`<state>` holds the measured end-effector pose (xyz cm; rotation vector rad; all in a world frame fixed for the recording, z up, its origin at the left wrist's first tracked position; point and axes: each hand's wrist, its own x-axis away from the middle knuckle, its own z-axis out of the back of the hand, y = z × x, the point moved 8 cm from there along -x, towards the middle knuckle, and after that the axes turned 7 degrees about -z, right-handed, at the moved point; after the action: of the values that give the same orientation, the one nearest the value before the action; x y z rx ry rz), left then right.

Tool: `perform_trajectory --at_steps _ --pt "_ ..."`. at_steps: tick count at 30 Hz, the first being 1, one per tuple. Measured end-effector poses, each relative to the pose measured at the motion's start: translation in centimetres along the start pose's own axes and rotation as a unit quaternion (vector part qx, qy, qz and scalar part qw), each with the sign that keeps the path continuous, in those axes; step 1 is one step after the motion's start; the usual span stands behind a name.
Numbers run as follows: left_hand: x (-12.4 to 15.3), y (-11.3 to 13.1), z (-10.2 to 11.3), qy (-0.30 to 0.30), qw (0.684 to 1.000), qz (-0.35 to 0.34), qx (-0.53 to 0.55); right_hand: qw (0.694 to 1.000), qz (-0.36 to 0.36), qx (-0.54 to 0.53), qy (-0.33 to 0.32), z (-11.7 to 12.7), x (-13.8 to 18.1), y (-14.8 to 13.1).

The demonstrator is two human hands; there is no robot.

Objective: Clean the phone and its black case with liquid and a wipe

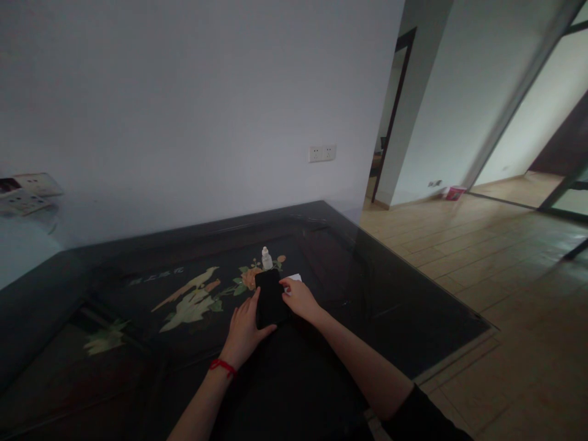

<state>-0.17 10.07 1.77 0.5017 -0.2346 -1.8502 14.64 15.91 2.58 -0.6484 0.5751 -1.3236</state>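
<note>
A black smartphone (pixel 270 299) with a dark screen lies on the dark table, or just above it. My left hand (pixel 244 327) grips its left side, the thumb along the bottom edge and the fingers at the left edge. At the phone's upper right edge, my right hand (pixel 297 296) is closed in a pinch; what sits between the fingertips is too small to make out. A white sheet or cloth (pixel 294 277) shows partly behind the right hand. Just beyond the phone stands a small white dropper bottle (pixel 266 260), upright.
The glossy black table (pixel 390 300) carries a bird-and-flower picture (pixel 193 303) and meets a white wall with sockets (pixel 322 153). Papers (pixel 27 193) are on the wall at far left. To the right, a tiled floor (pixel 459 245) holds a pink-and-white bucket (pixel 454 193).
</note>
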Motion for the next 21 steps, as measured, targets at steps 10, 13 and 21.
perform_trajectory --at_steps 10,13,21 --pt "-0.4 -0.7 1.3 0.075 0.993 -0.020 0.083 1.000 0.008 0.007 0.004 0.4 -0.2 -0.1" --pt "-0.5 -1.0 2.3 0.104 0.990 -0.020 0.094 1.000 0.007 0.009 0.008 0.8 -0.1 -0.2" --pt "-0.5 -1.3 3.2 0.116 0.987 0.011 0.114 0.999 -0.021 0.026 0.027 2.3 -0.2 0.1"
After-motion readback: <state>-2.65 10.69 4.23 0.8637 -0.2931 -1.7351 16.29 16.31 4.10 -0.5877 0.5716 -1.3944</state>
